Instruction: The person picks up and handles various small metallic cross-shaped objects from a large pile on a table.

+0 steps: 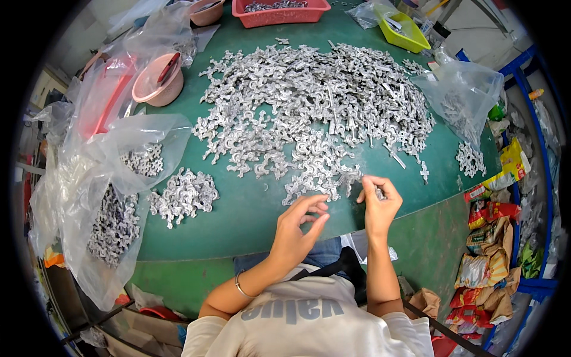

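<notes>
A large heap of small grey metal castings [285,89] with rounded lobes spreads over the green tabletop [250,229]. My left hand [297,229] is at the heap's near edge, its thumb and curled fingers apart, and nothing shows between them. To its right, my right hand [382,205] is closed, with a bit of grey metal casting [379,193] showing among the fingers. Just beyond the two hands lie loose castings [349,177] from the heap. A smaller pile of castings [185,195] sits apart on the left.
Clear plastic bags of castings [116,229] crowd the left edge; another bag [461,107] lies at the right. A pink bowl [159,89], a red tray [279,16] and a yellow-green bin [404,33] stand farther back. Blue rack posts [544,160] and snack packets [485,268] are at right.
</notes>
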A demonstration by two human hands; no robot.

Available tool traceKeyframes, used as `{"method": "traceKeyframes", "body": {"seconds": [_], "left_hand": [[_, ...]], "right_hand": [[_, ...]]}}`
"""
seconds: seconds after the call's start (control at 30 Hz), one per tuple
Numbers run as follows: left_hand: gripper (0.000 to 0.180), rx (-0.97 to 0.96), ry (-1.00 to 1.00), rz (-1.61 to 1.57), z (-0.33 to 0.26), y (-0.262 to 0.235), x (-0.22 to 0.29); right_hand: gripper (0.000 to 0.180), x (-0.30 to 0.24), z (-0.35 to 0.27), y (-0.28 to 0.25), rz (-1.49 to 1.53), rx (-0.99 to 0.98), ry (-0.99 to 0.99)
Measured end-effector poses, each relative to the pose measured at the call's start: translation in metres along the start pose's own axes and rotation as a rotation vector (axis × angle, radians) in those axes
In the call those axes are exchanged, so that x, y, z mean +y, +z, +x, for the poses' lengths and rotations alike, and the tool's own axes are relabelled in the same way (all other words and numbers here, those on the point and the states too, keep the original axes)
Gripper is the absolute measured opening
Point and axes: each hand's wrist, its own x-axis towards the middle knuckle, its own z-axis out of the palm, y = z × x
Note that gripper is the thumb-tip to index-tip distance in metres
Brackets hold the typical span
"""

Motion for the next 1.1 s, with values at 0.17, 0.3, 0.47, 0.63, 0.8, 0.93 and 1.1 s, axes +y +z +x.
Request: {"method": "traceKeyframes", "body": {"seconds": [0.17, 0.3, 0.47, 0.63, 0.8, 0.93, 1.1], "left_hand": [[0.032, -0.014, 0.02, 0.01, 0.001, -0.001, 0.0], [0.03, -0.02, 0.038, 0.025, 0.002, -0.003, -0.001], [0.026, -0.021, 0.042, 0.048, 0.0, -0.003, 0.001], [0.023, -0.021, 0.055, 0.077, 0.001, -0.001, 0.004], [0.023, -0.02, 0.066, 0.093, 0.002, -0.002, 0.004], [0.023, -0.017, 0.064, 0.107, 0.001, -0.005, 0.002], [0.023, -0.017, 0.069, 0.118, 0.0, -0.002, 0.003]], "right_hand": [[0.005, -0.002, 0.004, 0.005, 0.121, 0.011, 0.1], [0.004, -0.002, 0.006, 0.009, 0.095, 0.013, 0.037], [0.004, -0.001, 0.009, 0.007, -0.073, 0.017, -0.061], [0.008, 0.004, 0.017, 0.008, -0.1, 0.011, 0.032], [0.01, 0.002, 0.017, 0.005, 0.108, -0.037, 0.125], [0.009, -0.014, 0.01, 0.004, 0.347, -0.01, 0.293], [0.008, -0.001, 0.012, 0.005, 0.132, -0.039, 0.148]]}}
